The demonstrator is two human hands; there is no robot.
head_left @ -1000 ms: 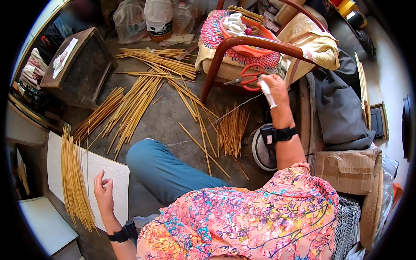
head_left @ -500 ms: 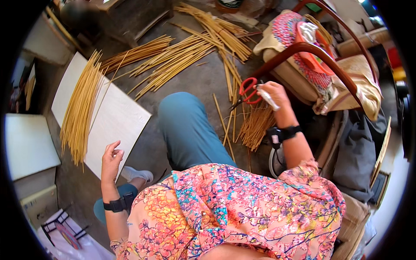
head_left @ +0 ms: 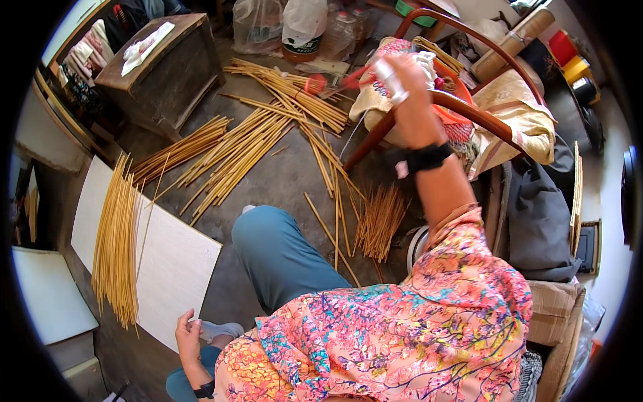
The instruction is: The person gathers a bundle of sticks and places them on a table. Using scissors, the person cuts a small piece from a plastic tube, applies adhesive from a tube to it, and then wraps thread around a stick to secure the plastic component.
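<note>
While one sorted bundle of sticks (head_left: 115, 248) lies on the white board (head_left: 174, 268) at lower left, loose sticks (head_left: 254, 144) cover the floor; right hand (head_left: 402, 74) clamps red scissors (head_left: 335, 79) at upper centre, left hand (head_left: 187, 335) rests open on the board.

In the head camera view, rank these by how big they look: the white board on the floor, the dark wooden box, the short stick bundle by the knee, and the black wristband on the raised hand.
1. white board
2. dark wooden box, though it sits farther from the camera, so its true size is unsure
3. short stick bundle
4. black wristband on the right hand
</note>
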